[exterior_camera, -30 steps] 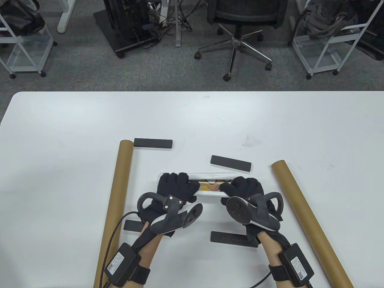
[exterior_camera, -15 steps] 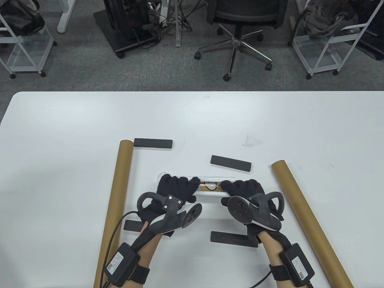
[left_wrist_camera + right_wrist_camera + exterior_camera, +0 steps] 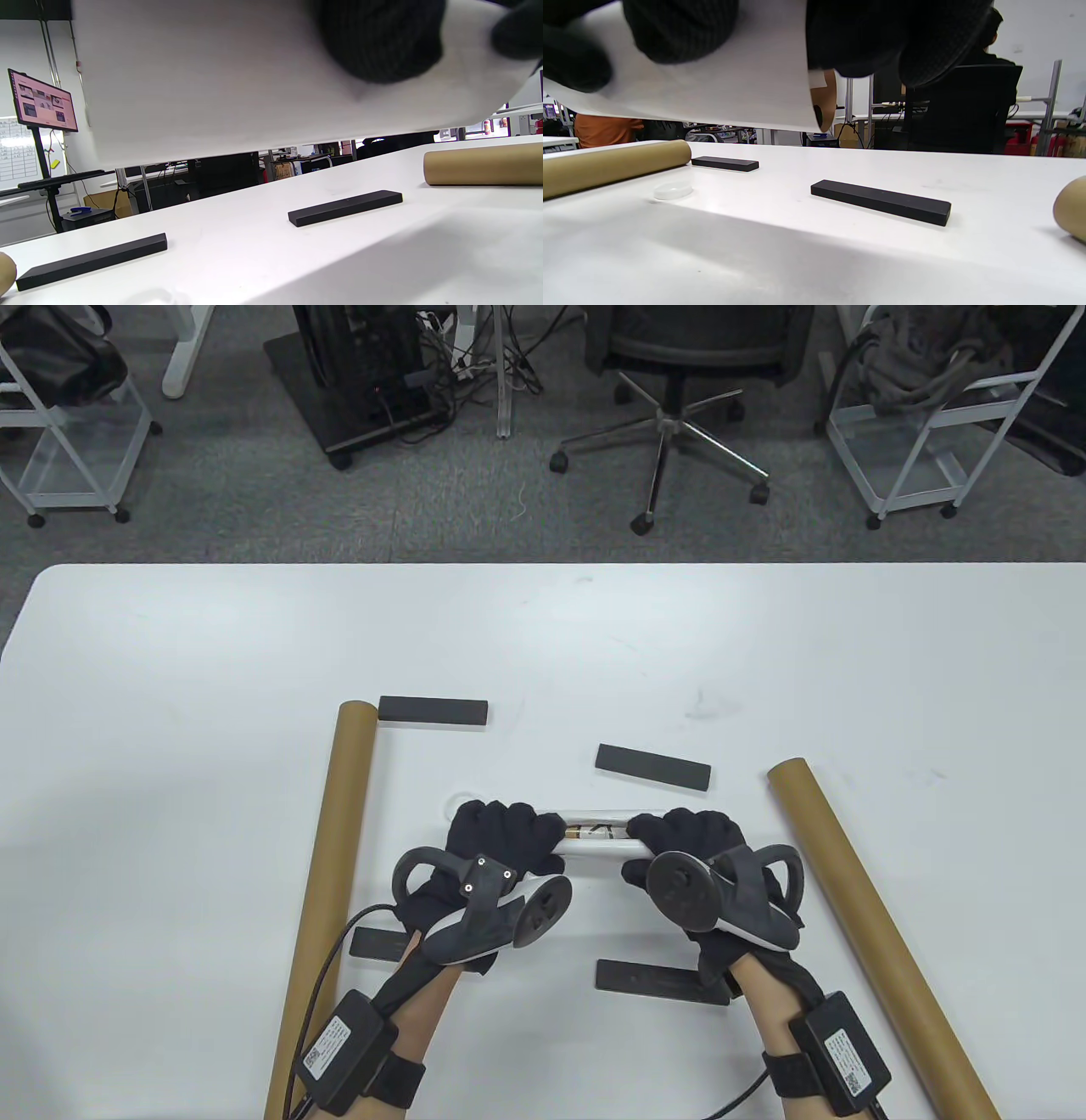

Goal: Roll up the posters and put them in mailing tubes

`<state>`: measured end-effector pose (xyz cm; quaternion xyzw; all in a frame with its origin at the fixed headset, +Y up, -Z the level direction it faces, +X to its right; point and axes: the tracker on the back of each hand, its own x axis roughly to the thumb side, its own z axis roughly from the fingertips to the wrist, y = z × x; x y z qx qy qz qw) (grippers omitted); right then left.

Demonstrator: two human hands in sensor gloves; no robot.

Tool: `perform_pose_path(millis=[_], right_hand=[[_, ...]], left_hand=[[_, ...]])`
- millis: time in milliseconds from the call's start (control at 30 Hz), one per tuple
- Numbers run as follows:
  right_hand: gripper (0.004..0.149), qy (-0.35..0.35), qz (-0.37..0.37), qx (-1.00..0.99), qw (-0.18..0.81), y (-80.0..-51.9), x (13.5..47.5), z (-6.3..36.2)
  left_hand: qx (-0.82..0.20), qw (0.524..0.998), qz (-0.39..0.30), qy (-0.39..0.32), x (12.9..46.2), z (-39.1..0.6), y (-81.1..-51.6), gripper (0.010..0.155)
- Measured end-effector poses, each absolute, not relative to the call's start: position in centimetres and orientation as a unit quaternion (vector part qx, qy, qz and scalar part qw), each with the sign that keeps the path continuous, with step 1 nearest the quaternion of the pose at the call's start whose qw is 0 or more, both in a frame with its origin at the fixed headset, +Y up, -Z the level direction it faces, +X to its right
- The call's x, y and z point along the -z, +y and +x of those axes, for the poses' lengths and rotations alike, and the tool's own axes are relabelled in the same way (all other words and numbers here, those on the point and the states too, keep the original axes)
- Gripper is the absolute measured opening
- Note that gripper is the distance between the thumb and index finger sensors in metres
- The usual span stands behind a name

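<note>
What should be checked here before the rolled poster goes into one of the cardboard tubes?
1. Both hands gripping the poster: ok; left hand and right hand curl around it.
2. Roll fully closed: not ok; a strip of print shows between the hands, and its loose edge stands off the roll in the right wrist view.
3. Roll off the table: ok; the wrist views show it lifted.
4. Tubes within reach: ok; left tube and right tube lie on either side.
5. Tube mouths open: cannot tell.
6. Four black bars away from the roll: ok; the nearest bar lies beyond it.
</note>
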<state>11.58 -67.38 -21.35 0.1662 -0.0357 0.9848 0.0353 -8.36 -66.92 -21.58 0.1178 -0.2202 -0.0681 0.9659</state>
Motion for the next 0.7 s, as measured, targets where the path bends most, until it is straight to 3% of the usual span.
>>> perform_pose_path(millis=[233, 700], right_hand=[[0.049, -0.043, 0.168, -0.984, 0.036, -67.54, 21.27, 11.47], [0.053, -0.031, 0.178, -0.983, 0.043, -67.77, 21.31, 11.28]], left_hand=[[0.079, 0.964, 0.120, -0.223, 21.52, -8.34, -67.15, 0.047], [0.078, 0.966, 0.116, -0.217, 21.63, -8.49, -67.11, 0.047]])
